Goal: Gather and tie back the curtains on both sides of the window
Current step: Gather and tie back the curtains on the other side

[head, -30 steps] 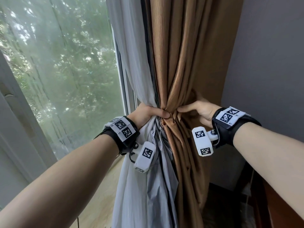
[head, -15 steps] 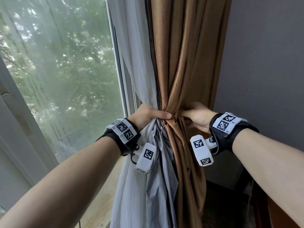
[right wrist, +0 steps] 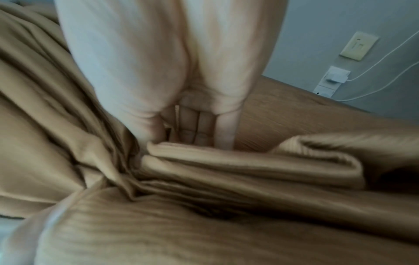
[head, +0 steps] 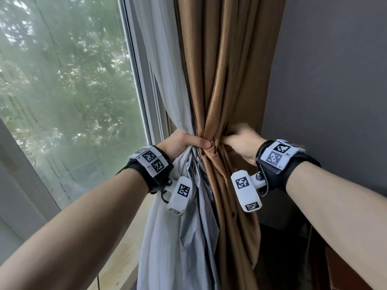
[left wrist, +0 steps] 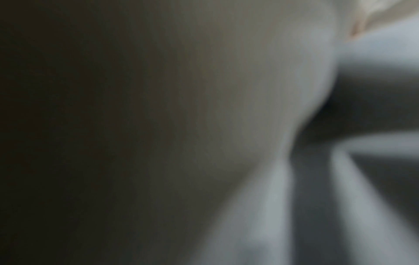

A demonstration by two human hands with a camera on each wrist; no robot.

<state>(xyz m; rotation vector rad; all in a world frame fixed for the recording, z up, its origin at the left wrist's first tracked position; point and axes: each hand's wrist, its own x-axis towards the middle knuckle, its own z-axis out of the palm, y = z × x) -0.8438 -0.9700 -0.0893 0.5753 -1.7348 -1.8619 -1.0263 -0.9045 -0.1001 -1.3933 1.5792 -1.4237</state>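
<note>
Curtains are hanging at the right edge of the window [head: 62, 91], next to the grey wall [head: 335, 80]: a thin white curtain [head: 165, 91] and a thick brown curtain [head: 226, 70], both bunched into one narrow waist. The left hand [head: 180, 143] is wrapping around that waist, its fingers curling behind the white cloth and its thumb pressing across the front. The right hand [head: 243, 143] is gripping the brown folds from the other side with bent fingers [right wrist: 199, 129]. The left wrist view is too blurry to tell more. So the gathering on this side looks done. No tie or band is showing anywhere, so the tying is probably not done yet. The other side of the window is out of sight, so nobody can say how that one is doing.
</note>
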